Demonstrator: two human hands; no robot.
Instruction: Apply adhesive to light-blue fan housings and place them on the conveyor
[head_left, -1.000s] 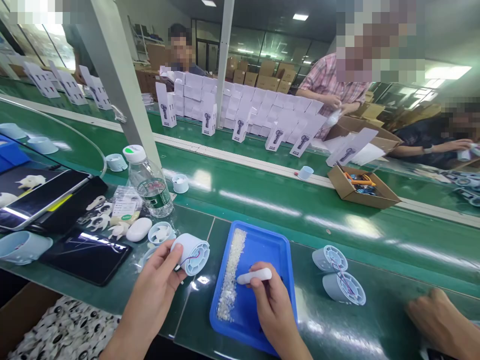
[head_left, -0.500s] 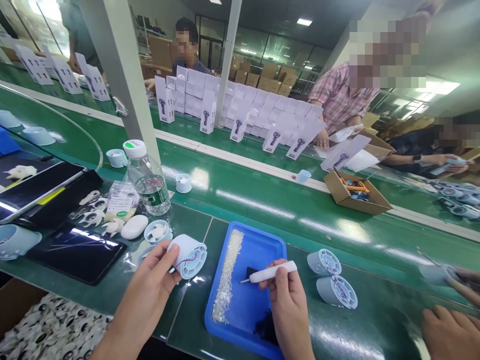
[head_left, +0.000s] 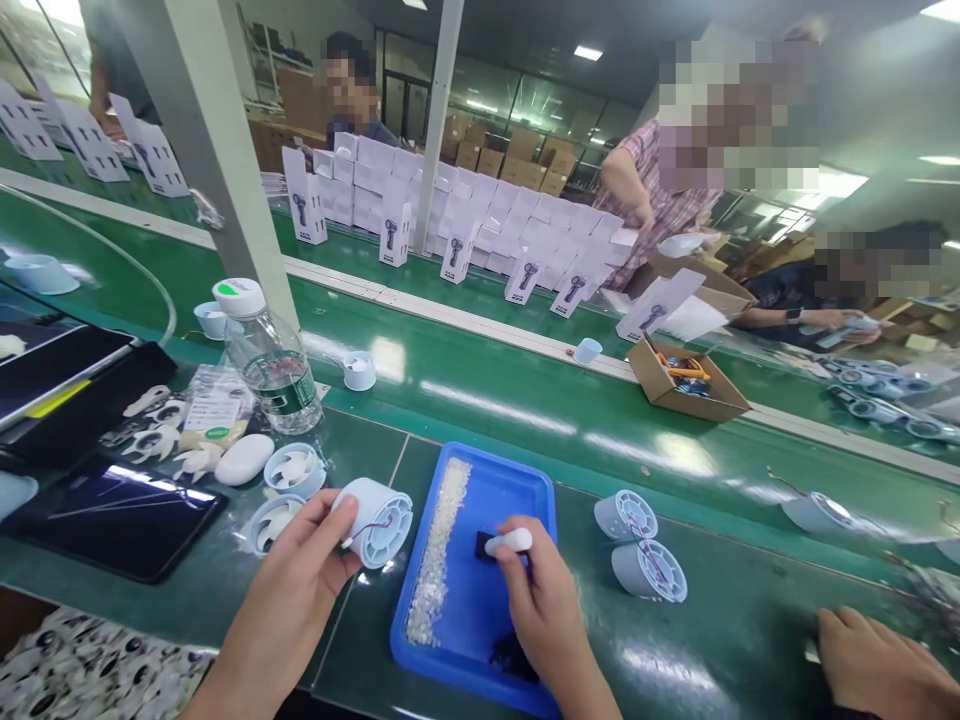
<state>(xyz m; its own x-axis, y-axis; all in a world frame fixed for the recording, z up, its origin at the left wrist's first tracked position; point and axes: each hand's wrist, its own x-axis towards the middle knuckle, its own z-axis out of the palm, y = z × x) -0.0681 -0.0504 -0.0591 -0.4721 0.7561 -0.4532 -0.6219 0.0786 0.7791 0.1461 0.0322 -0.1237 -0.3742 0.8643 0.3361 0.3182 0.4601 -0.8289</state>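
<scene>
My left hand grips a light blue round fan housing, its spoked end facing right and thin wires trailing from it. My right hand is closed around a white pen-shaped screwdriver, held over the blue tray; its tip now points down and is hard to see. Small clear-white pieces line the tray's left side. A small black block lies by the screwdriver, and a pile of tiny black bits is partly behind my right hand.
Two wired housings stand right of the tray. Left are housings with fan blades, a water bottle and a black tablet. A green conveyor carries white boxes. A co-worker's hand rests at right.
My right hand has tipped the screwdriver from lying sideways to pointing down at the tray. My left hand still holds the housing. The view has shifted slightly to the right.
</scene>
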